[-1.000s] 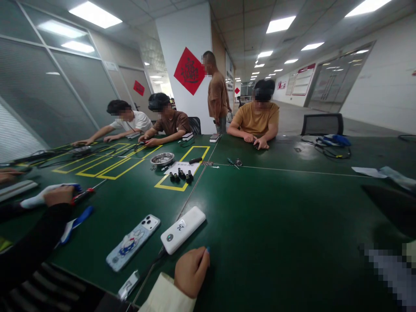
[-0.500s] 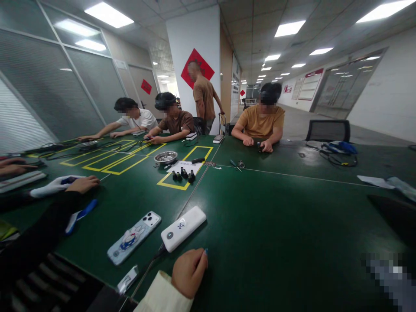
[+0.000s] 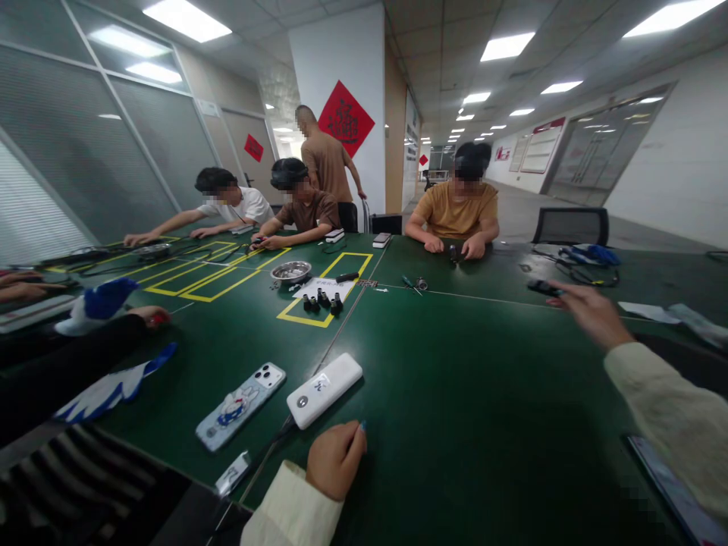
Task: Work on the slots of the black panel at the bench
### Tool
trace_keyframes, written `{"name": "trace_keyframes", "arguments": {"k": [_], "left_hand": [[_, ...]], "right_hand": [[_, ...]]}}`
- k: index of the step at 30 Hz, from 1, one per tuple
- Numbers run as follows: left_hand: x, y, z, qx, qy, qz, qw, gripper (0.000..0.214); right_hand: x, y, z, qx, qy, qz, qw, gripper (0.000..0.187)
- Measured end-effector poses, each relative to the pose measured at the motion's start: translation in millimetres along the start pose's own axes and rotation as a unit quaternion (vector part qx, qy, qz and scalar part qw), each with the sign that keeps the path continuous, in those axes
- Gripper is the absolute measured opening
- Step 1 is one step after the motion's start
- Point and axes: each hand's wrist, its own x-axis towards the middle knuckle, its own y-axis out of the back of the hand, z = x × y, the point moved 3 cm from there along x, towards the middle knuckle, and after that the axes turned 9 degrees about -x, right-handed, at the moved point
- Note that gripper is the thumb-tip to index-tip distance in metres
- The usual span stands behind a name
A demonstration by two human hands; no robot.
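Note:
My left hand [image 3: 337, 461] rests closed on the green table [image 3: 455, 409], just in front of a white power bank [image 3: 325, 390]. A small blue spot shows at its thumb tip; whatever its curled fingers may hold is hidden. Out over the right side of the table, my right hand [image 3: 591, 309] grips a small black object [image 3: 544, 287] at its fingertips, too blurred to name. A phone in a rabbit-print case [image 3: 242, 407] lies left of the power bank. Below my right forearm is a flat device with a screen [image 3: 665, 485], partly cut off.
Several black fittings [image 3: 323, 302] stand by a paper sheet inside yellow tape, near a metal bowl [image 3: 291, 272]. A screwdriver [image 3: 410, 285] lies farther right. Cables and a blue item [image 3: 591, 255] lie at far right. Co-workers sit around; a neighbour's sleeve [image 3: 80, 353] and glove [image 3: 117, 383] are at left.
My right hand has come into view at the right with the black object. My left hand has hardly moved. The neighbour's hands have shifted, and a person at the back has moved left.

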Motion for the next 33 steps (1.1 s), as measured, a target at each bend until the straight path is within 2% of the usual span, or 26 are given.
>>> {"name": "trace_keyframes", "arguments": {"k": [3,5,7,9,11,15,18,22,28,30,33], "left_hand": [[-1.2,1.3,1.0,-0.011,-0.006,0.007,1.000,0.044],[-1.1,1.2,0.6,-0.011,-0.010,0.007,1.000,0.045],[-0.3,-0.2,-0.6,-0.005,-0.013,-0.005,1.000,0.045],[0.5,-1.8,-2.2,0.006,-0.016,-0.017,1.000,0.044],[1.0,-2.6,-3.4,0.023,-0.015,-0.022,0.999,0.043],[0.6,-2.6,-3.6,0.046,-0.014,-0.026,0.999,0.040],[0.4,-2.5,-3.4,0.041,-0.015,-0.034,0.998,0.041],[1.9,-2.8,-3.6,0.035,-0.018,-0.039,0.998,0.042],[1.6,-1.4,-3.6,0.017,-0.025,-0.020,0.999,0.042],[0.0,-1.2,-3.9,0.008,-0.027,-0.016,0.999,0.042],[-1.7,-1.4,-4.0,0.000,-0.032,-0.011,0.999,0.042]], "right_hand": [[-27.2,-52.4,-62.4,0.021,0.161,-0.115,0.980,0.032],[-58.9,-82.9,-102.4,0.036,0.304,-0.146,0.941,0.033],[-96.3,-109.2,-134.2,0.043,0.403,-0.179,0.897,0.036],[-132.9,-130.4,-156.7,0.060,0.449,-0.229,0.862,0.039],[-163.4,-146.4,-170.4,0.073,0.463,-0.270,0.841,0.038],[-194.6,-167.1,-179.0,0.080,0.459,-0.301,0.832,0.037],[-195.9,-172.6,-179.7,0.076,0.439,-0.302,0.843,0.037],[-190.6,-167.5,-181.7,0.045,0.419,-0.319,0.849,0.038],[-180.7,-147.5,-177.0,0.046,0.420,-0.409,0.809,0.042],[-161.0,-133.3,-166.2,0.026,0.416,-0.383,0.825,0.041],[-109.0,-101.0,-127.0,-0.071,0.366,-0.281,0.884,0.038]]}}
